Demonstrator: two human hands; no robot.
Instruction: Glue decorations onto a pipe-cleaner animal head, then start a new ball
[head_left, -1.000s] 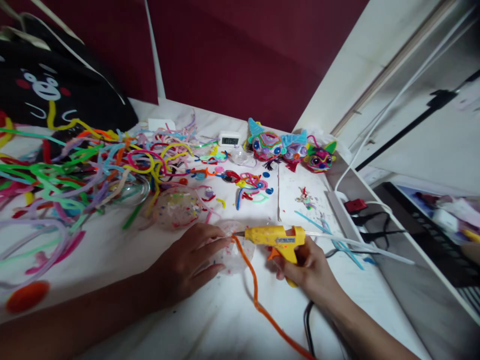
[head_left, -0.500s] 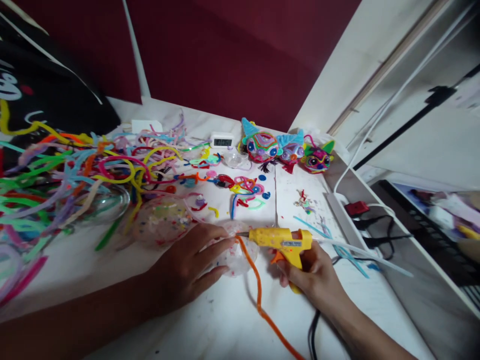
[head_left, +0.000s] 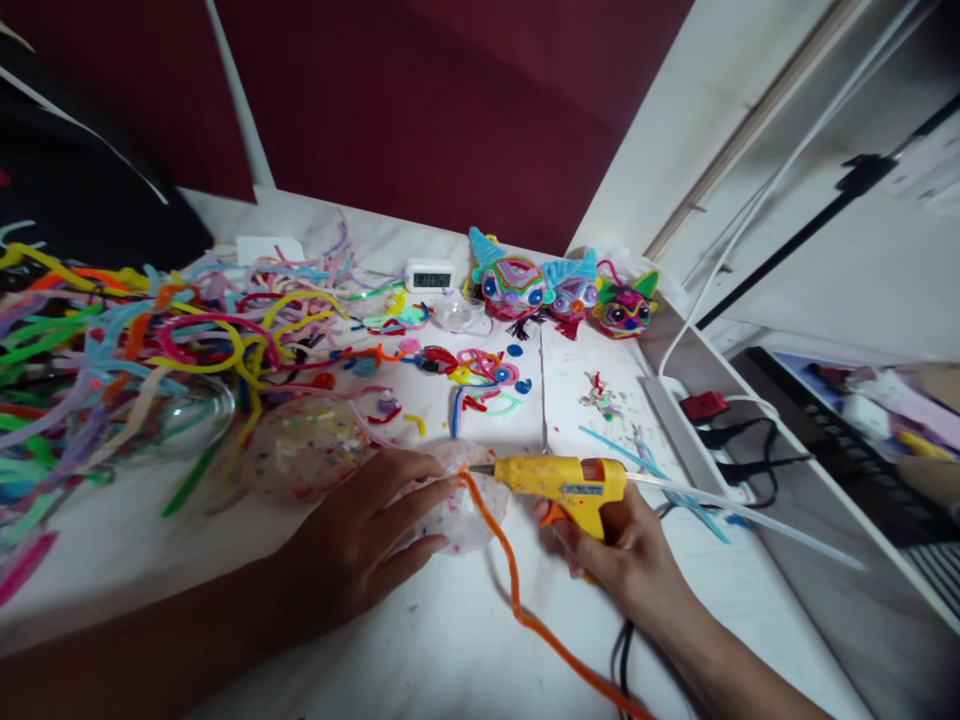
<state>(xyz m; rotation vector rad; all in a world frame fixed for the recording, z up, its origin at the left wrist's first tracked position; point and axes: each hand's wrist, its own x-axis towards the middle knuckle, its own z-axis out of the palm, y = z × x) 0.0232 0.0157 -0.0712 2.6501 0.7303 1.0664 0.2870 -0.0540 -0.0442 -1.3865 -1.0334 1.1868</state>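
My left hand curls over a clear, colour-speckled plastic ball, holding it on the white tabletop. Its fingertips lie beside the upper end of an orange pipe cleaner, which trails down towards the front edge. In my right hand is a yellow hot glue gun, gripped by the handle with fingers near the orange trigger. The metal nozzle touches or nearly touches the pipe cleaner's end on the ball. A long translucent glue stick sticks out of the gun's back.
Many coloured pipe cleaners are heaped at left, near another speckled clear piece. Decorated animal heads and a small digital clock stand at the back. A power strip with cables lies along the right-hand ledge.
The view has shifted slightly, so the background sits further left and higher. Both hands keep their hold, and the nozzle stays at the orange pipe cleaner's end.
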